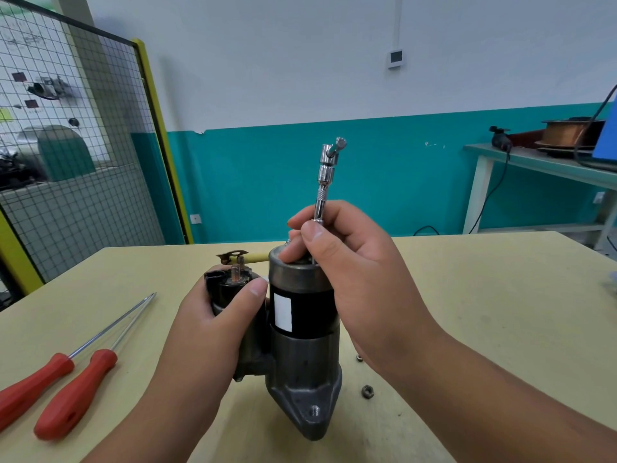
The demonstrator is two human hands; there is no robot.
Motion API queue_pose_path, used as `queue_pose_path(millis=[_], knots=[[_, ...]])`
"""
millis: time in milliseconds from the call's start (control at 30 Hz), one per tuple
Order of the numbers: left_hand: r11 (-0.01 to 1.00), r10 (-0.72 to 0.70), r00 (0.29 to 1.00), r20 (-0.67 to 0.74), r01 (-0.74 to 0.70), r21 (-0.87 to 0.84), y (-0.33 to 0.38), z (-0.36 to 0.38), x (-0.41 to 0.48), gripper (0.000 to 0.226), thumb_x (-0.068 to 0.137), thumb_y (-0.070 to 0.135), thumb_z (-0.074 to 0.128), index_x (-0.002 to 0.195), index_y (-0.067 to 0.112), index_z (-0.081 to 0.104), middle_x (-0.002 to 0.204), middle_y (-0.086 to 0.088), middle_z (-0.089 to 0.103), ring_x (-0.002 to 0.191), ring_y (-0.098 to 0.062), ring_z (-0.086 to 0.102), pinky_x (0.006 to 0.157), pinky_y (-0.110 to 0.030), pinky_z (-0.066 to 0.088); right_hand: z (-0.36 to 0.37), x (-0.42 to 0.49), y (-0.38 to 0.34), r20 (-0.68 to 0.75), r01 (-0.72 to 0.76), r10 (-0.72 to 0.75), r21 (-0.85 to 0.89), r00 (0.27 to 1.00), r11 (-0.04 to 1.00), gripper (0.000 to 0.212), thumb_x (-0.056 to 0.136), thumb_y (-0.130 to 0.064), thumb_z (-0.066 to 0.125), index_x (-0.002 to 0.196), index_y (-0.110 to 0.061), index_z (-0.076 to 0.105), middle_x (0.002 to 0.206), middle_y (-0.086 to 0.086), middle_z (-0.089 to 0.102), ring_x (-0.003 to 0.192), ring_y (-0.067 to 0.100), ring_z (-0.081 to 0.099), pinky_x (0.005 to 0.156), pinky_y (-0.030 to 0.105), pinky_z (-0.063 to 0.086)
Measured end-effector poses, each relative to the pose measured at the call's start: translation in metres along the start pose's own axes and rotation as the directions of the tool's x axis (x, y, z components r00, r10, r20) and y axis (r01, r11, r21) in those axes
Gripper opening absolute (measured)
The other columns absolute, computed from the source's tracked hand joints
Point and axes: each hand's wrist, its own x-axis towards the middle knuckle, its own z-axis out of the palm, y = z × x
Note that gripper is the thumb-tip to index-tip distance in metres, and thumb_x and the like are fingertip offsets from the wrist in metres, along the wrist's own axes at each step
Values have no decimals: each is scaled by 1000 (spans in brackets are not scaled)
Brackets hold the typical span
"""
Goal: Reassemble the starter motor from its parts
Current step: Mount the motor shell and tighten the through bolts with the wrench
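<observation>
The starter motor (302, 329) stands upright on the pale table (467, 312), nose housing down, black body with a white label facing me. My left hand (213, 325) grips the black solenoid (227, 285) on its left side, whose copper stud points up. My right hand (347, 259) pinches the shaft of a chrome socket driver (325, 177) that stands upright on the motor's top end cap. The driver's lower tip is hidden behind my fingers. A yellow-sleeved lead (253, 257) with a metal terminal runs behind the solenoid.
Two red-handled screwdrivers (63, 389) lie on the table at the left. A dark nut (367, 391) and a smaller fastener (359, 357) lie right of the motor's base. A yellow-framed mesh fence (83, 162) stands at the left, a green bench (541, 162) with a wire spool at the far right.
</observation>
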Motion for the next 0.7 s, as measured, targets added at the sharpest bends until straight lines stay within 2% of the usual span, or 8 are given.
queue_pose_path(millis=[167,233,333,433,567,633,700], knots=[[1000,9,1000,-7,-9,19,2,0,-2,52,62,73,72,103,43,74,98,-1,81,90,-35,79,66,-76,60,0,0,0,-1,5,-5,6,1000,1000,15,100,-33,53,101,-30,68,86,-7,77,90,3,70,79,9,51],[1000,7,1000,-9,-7,27,3,1,-2,52,60,75,71,102,44,74,97,1,81,90,-34,79,66,-71,63,0,0,0,-4,6,-6,6,1000,1000,15,99,-34,54,101,-30,68,85,-7,76,89,4,71,79,10,52],[999,3,1000,-11,-3,43,4,1,-3,51,58,78,69,98,47,73,94,3,81,86,-33,79,56,-55,63,0,0,0,-3,7,-7,10,1000,1000,15,99,-34,54,101,-30,68,85,-7,76,88,4,71,79,9,51],[999,8,1000,-10,-8,31,4,1,-3,49,60,76,70,99,46,74,95,1,81,86,-34,79,63,-71,63,0,0,1,-4,7,-7,12,1000,1000,15,98,-35,54,101,-30,68,85,-7,76,88,4,71,80,9,51],[999,9,1000,-13,-9,37,4,1,-3,51,59,77,71,100,45,73,95,1,81,84,-34,79,59,-73,60,0,0,1,-7,6,-6,14,1000,1000,15,98,-35,54,100,-31,68,85,-6,77,89,6,71,80,10,52],[999,2,1000,-11,-2,35,4,1,-3,51,60,76,71,100,44,73,95,0,80,84,-36,79,55,-68,61,0,0,1,-6,5,-5,11,1000,1000,15,98,-35,54,100,-32,68,85,-6,77,90,6,71,80,11,52],[999,-6,1000,-9,6,43,4,1,-3,49,61,77,70,98,45,73,93,0,80,83,-37,78,46,-49,58,0,0,2,-4,3,-3,5,1000,1000,14,98,-36,54,100,-32,68,86,-7,77,91,6,71,81,10,52]])
